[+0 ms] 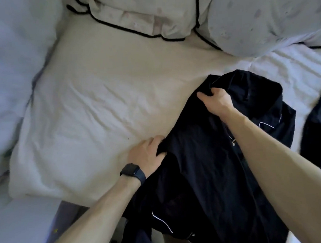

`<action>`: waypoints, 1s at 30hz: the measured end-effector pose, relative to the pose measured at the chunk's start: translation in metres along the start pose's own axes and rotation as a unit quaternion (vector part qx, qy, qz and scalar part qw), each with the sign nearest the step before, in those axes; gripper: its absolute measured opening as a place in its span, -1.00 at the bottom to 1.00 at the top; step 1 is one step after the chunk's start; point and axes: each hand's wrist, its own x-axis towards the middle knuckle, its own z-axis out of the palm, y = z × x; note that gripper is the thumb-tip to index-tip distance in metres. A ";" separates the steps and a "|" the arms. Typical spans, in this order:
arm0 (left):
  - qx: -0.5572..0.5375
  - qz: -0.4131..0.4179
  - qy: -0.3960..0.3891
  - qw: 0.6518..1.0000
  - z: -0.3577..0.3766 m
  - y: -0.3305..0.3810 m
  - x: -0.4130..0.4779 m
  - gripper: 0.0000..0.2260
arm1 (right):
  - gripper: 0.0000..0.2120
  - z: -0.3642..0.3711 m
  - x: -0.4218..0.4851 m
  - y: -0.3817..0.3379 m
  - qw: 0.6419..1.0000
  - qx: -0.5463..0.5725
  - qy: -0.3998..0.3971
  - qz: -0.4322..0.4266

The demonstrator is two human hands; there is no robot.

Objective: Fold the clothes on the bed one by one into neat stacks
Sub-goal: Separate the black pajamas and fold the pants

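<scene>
Left hand (146, 154) and right hand (216, 100) clenched on the dark shirt (209, 171) edge, wide cream sheet (101, 99) alongside

Black shirt (209, 171), white piping, lay rumpled on bed's (100, 102) near right; second dark garment (319, 121) far right.

Single head view — worn camera at the bed's near side, looking steeply down and forward across the bed (101, 99).
Wide-angle and close in: left forearm (97, 211) and right forearm (276, 156) enter from the near edge, pillows (136, 12) at the far edge, duvet (9, 55) at left — dark shirt (218, 172) fills near right.
</scene>
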 end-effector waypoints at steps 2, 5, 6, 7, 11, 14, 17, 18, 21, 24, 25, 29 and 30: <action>-0.011 -0.024 -0.001 1.000 -0.003 -0.002 0.008 -0.63 | -0.60 0.003 0.009 -0.005 0.999 0.043 0.008 0.003; -0.071 -0.095 0.023 0.993 -0.008 -0.011 0.017 -0.64 | -0.86 0.002 0.021 -0.014 0.977 0.208 0.026 0.027; -0.090 -0.106 0.025 0.990 -0.009 -0.015 0.019 -0.65 | -0.83 0.001 0.025 -0.017 0.969 0.242 0.035 0.030; -0.106 -0.109 0.020 0.988 -0.009 -0.018 0.020 -0.66 | -0.80 0.002 0.030 -0.017 0.966 0.251 0.040 0.033; -0.119 -0.091 -0.020 0.989 -0.014 -0.020 0.027 -0.64 | -0.69 0.007 0.040 -0.015 0.995 0.091 0.030 0.023; -0.130 -0.059 -0.041 0.989 -0.019 -0.014 0.033 -0.58 | -0.69 0.008 0.046 -0.020 0.997 0.066 0.030 0.009; -0.158 -0.057 -0.091 0.982 -0.022 -0.011 0.038 -0.47 | -0.75 0.012 0.055 -0.031 0.994 0.105 0.030 0.002; -0.192 -0.064 -0.112 0.973 -0.022 -0.011 0.039 -0.42 | -0.74 0.015 0.057 -0.033 0.994 0.109 0.027 0.002; -0.346 -0.097 -0.151 0.921 -0.024 -0.011 0.044 -0.36 | -0.77 0.021 0.057 -0.032 0.991 0.128 0.038 0.001; -0.391 -0.139 -0.141 0.899 -0.025 -0.001 0.056 -0.45 | -0.72 0.020 0.041 -0.022 0.986 0.147 0.073 -0.019; -0.342 -0.141 -0.129 0.920 -0.025 0.002 0.060 -0.52 | -0.69 0.019 0.032 -0.017 0.984 0.148 0.094 -0.029; -0.137 -0.075 -0.114 0.981 -0.020 -0.002 0.064 -0.67 | -0.66 0.030 -0.026 0.014 0.977 0.102 0.160 -0.097; -0.123 -0.062 -0.121 0.983 -0.021 -0.004 0.061 -0.64 | -0.67 0.035 -0.046 0.027 0.976 0.085 0.167 -0.114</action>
